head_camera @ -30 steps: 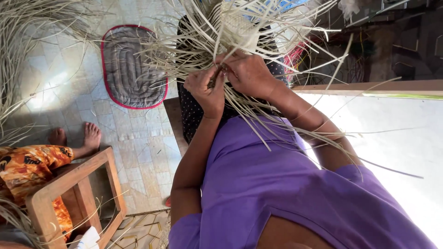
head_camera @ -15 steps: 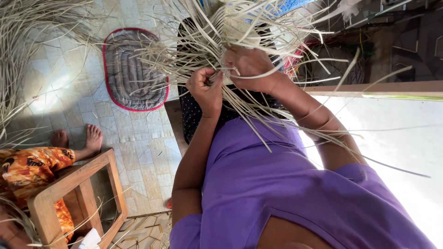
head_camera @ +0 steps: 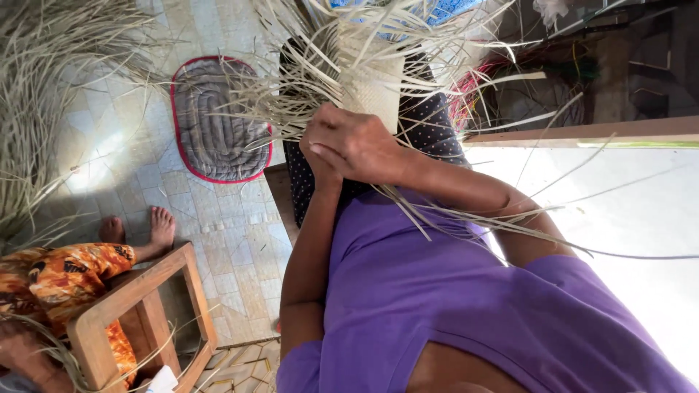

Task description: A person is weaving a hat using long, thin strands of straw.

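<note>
Right hand [head_camera: 360,145]: lay on top, fingers curled shut around pale strips just below the woven piece, knuckles toward the camera.
Left hand [head_camera: 314,161]: mostly hidden under the right hand; only its edge and wrist showed, pressed against the same strips. Whether its fingers were closed could not be told.
Woven piece [head_camera: 373,87]: a pale, tight-plaited panel, held up just above the hands, over the lap.
Strips [head_camera: 451,211]: loose dry strands fanning out from the panel in all directions, some trailing across the right forearm and the purple shirt [head_camera: 451,306].
Lap: dark dotted cloth [head_camera: 429,127] under the work.
Rug [head_camera: 215,120]: grey oval with red border, on the tiled floor to the left of the work.
Stool [head_camera: 138,313]: wooden frame, lower left.
Other person: bare feet [head_camera: 149,229] and orange patterned garment beside the stool.
Heap [head_camera: 36,109]: more dry strands along the left edge.
</note>
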